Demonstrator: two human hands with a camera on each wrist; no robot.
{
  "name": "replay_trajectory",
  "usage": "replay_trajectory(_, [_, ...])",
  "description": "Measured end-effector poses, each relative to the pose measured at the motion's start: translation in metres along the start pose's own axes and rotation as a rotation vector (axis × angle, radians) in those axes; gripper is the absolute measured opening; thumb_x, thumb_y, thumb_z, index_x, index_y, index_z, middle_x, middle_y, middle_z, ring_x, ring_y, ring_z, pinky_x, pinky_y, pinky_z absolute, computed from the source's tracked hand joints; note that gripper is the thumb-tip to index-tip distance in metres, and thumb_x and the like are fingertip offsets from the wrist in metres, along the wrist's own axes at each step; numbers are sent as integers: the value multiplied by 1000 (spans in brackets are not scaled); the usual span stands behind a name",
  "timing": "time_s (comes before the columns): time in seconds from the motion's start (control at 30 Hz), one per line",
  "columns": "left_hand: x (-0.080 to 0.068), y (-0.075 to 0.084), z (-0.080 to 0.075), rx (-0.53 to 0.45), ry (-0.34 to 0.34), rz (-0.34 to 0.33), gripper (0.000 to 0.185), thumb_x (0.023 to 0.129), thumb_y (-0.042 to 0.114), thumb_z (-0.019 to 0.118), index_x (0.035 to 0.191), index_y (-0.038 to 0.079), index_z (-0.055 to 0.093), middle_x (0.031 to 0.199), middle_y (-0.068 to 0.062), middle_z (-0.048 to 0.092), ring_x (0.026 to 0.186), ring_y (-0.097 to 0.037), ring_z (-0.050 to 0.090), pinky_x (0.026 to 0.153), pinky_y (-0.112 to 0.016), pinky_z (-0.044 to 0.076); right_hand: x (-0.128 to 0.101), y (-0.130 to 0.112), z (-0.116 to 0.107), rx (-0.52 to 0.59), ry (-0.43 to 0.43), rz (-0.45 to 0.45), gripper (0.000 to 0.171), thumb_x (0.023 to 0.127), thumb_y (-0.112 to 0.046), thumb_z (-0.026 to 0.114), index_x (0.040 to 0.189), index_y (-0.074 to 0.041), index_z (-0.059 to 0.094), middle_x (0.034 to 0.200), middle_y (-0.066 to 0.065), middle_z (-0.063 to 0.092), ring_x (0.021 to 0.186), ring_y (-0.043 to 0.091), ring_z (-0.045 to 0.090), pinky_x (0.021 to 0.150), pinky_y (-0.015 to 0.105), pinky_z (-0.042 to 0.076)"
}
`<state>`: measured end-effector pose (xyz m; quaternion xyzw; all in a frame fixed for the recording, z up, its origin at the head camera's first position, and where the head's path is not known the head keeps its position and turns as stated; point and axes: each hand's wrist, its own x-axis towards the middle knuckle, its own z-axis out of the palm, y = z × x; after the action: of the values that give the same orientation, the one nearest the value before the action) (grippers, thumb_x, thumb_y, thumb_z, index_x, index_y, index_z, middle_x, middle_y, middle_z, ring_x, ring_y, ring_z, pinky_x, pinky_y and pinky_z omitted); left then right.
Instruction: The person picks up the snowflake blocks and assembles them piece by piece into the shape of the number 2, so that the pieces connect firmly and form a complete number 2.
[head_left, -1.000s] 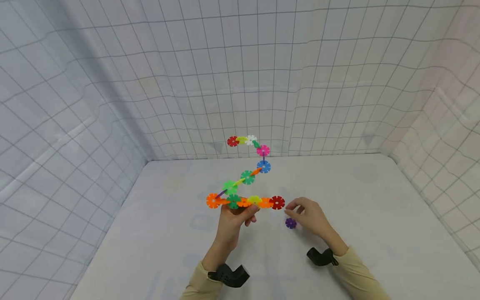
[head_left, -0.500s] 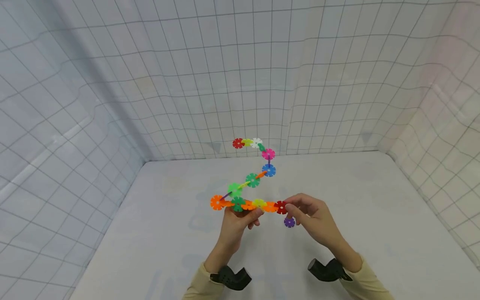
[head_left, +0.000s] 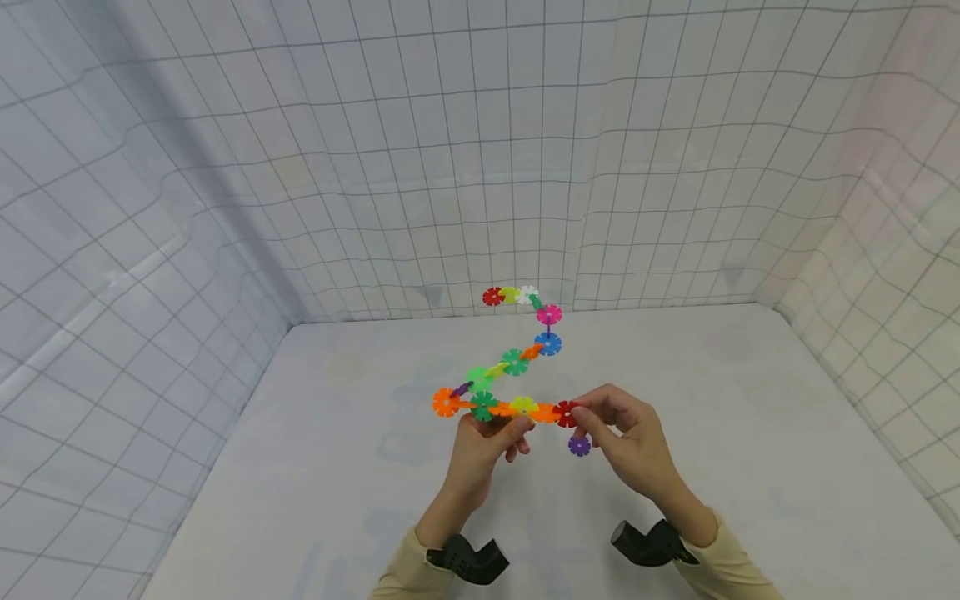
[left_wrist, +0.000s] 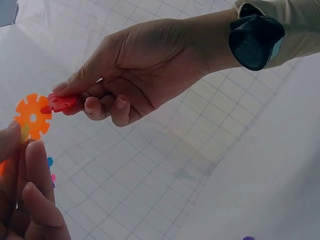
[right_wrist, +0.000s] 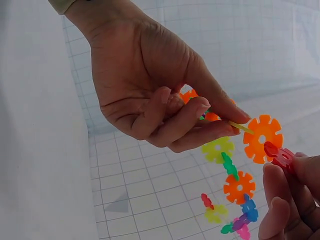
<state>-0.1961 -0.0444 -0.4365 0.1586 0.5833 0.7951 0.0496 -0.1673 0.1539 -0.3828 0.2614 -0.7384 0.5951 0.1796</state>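
From the head view, the left hand (head_left: 483, 446) holds a chain of snowflake discs (head_left: 510, 367) above the white tabletop (head_left: 300, 467), its fingers curled around the lower run of the chain near the green and yellow-green pieces. The chain zigzags up and away, ending in a red piece by the gridded cloth wall (head_left: 375, 167). The right hand (head_left: 626, 437) pinches the red disc (head_left: 566, 412) at the near right end of the chain, just beside an orange disc (head_left: 543, 412). A loose purple disc (head_left: 579, 446) lies on the tabletop just beneath the right hand.

In the left wrist view, the right hand (left_wrist: 135, 65) comes in from the upper right, thumb and forefinger pinching the red disc (left_wrist: 60, 103), which touches the orange disc (left_wrist: 32, 116). The left hand's fingers (left_wrist: 37, 200) curl at the lower left edge.

In the right wrist view, the left hand (right_wrist: 155, 85) grips the chain, fingers closed around it, with the orange disc (right_wrist: 262, 137) sticking out past the fingertips. The red disc (right_wrist: 280, 156) sits pinched between the right hand's fingertips (right_wrist: 292, 187), touching the orange disc's edge. The remaining chain (right_wrist: 235, 200) trails away below.
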Motion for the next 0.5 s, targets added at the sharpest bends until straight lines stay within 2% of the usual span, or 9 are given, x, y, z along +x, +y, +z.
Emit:
replay_trajectory(0.1, [0,0,0,5,-29,-6,11,89,14,68,92,4,66,82,-9,68,60,-15,62,52,-22,45,-1,4,1,3,15,-17,19,82,20,59,91,3,62,75,4,63,60,14,59,53,26,48])
replay_trajectory(0.23, [0,0,0,33,-94,-16,26,88,15,69,98,-7,62,82,-8,68,65,-17,65,53,-22,45,-5,17,4,-8,24,-27,21,82,19,60,93,0,62,75,4,63,62,14,59,54,29,50])
replay_trajectory(0.3, [0,-1,1,40,-112,-21,30,87,15,70,103,-9,60,81,-6,68,67,-18,65,53,-21,45,-7,26,7,-11,19,-18,20,84,15,61,94,-2,62,75,2,63,63,14,59,55,31,51])
replay_trajectory(0.4, [-2,-2,5,48,-91,-43,31,86,14,72,105,-7,60,80,-6,68,67,-18,65,54,-21,45,-10,33,12,-1,21,-13,19,85,13,62,94,-3,63,76,1,63,64,14,60,55,32,52])
replay_trajectory(0.5, [-4,-3,9,50,-35,-87,27,86,12,72,103,-7,62,79,-6,68,67,-18,65,54,-21,44,-9,26,17,3,25,-13,10,86,10,62,92,2,62,76,6,63,63,14,59,54,32,52])
